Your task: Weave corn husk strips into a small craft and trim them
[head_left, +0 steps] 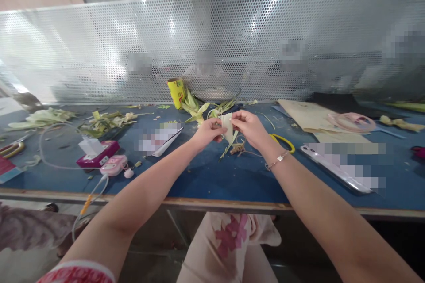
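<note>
A pale strip of corn husk (227, 127) is stretched between my two hands above the middle of the blue table. My left hand (209, 132) pinches its left side with thumb and fingers. On the other side, my right hand (247, 124) grips the upper right edge with its fingertips. Just below lie thin green husk shreds and a small bundle of brown twine (237, 147). Yellow scissor-like handles (284, 141) show partly behind my right wrist. Beyond my hands is a loose heap of green corn husks (195, 112).
A perforated metal screen (212, 40) runs along the table's back. Beside the husk heap stands a yellow can (176, 93). Leftward are a purple power strip (98, 154), a pink charger case (113, 166) with cables, and more husks (109, 123). Brown paper (305, 115) and a phone (335, 170) lie right.
</note>
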The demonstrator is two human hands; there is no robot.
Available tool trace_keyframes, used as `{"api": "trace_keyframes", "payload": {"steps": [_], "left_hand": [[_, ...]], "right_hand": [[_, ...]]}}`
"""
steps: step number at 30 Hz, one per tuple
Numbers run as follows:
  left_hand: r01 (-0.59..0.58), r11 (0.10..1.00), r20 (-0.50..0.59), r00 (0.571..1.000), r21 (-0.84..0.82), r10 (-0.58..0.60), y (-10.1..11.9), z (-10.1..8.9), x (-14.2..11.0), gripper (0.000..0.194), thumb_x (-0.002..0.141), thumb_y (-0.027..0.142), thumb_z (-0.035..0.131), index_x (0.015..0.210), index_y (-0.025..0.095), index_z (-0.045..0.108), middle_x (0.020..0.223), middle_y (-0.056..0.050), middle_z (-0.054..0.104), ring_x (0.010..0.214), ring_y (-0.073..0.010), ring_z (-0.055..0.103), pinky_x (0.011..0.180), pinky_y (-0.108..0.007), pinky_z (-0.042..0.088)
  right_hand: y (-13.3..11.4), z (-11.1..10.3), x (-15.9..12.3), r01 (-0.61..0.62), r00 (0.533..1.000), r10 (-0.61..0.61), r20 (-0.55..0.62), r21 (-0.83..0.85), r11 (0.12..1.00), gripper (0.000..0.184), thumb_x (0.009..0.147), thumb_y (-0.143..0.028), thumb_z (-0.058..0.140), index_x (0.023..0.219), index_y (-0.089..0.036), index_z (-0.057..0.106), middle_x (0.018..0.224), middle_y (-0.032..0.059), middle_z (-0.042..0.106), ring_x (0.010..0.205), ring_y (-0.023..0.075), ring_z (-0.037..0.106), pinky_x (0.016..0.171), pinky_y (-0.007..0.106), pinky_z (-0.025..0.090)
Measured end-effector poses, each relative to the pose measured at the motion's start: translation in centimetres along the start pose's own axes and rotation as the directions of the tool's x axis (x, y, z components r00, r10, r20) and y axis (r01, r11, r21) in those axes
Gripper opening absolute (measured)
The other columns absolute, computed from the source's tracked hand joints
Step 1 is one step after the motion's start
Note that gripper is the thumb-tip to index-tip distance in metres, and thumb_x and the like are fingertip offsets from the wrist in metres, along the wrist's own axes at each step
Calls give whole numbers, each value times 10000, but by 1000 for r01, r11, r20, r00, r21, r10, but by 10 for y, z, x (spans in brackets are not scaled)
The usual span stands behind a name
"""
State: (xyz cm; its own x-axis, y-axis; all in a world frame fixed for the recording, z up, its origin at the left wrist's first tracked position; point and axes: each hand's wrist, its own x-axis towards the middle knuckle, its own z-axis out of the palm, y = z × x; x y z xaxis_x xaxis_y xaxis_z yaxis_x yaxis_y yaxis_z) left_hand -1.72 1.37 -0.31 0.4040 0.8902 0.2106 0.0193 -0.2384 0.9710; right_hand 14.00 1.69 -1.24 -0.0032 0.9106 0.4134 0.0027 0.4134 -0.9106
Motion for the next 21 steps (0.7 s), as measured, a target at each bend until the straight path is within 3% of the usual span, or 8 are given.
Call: {"api": "trace_keyframes", "payload": {"steps": [7, 13, 18, 21], "left_hand": [[14, 1000, -9, 1000, 5, -14, 1, -1, 1, 219, 700, 248, 678, 787, 169, 494, 483, 68, 532, 356, -51, 441, 401, -190, 296], [-108, 993, -164, 980, 52, 115, 2, -3, 3, 169, 767, 308, 605, 754, 164, 517, 563, 42, 563, 367, -22, 349, 379, -190, 228], [-134, 989, -176, 974, 67, 144, -1, -4, 5, 125, 742, 256, 614, 745, 164, 529, 573, 38, 570, 383, -32, 360, 407, -202, 254], [-181, 978, -185, 963, 101, 198, -3, -4, 6, 78, 723, 202, 607, 747, 158, 547, 604, 28, 595, 452, -47, 448, 480, -203, 334]], "right_hand": [[4, -2, 2, 65, 998, -65, 12, -15, 998, 153, 673, -288, 635, 774, -209, 551, 707, -21, 548, 656, 121, 548, 674, 306, 498], [9, -1, 3, 62, 995, -60, 84, -22, 998, 177, 673, -260, 630, 841, -203, 624, 723, -16, 558, 646, 116, 561, 657, 291, 504], [11, 1, 1, 48, 995, -48, 83, 1, 999, 158, 657, -261, 646, 804, -203, 634, 780, -7, 574, 660, 114, 571, 659, 289, 507], [10, 2, 1, 28, 997, -27, 71, -11, 1000, 161, 667, -288, 648, 802, -203, 630, 813, 7, 596, 677, 122, 577, 663, 293, 510]]}}
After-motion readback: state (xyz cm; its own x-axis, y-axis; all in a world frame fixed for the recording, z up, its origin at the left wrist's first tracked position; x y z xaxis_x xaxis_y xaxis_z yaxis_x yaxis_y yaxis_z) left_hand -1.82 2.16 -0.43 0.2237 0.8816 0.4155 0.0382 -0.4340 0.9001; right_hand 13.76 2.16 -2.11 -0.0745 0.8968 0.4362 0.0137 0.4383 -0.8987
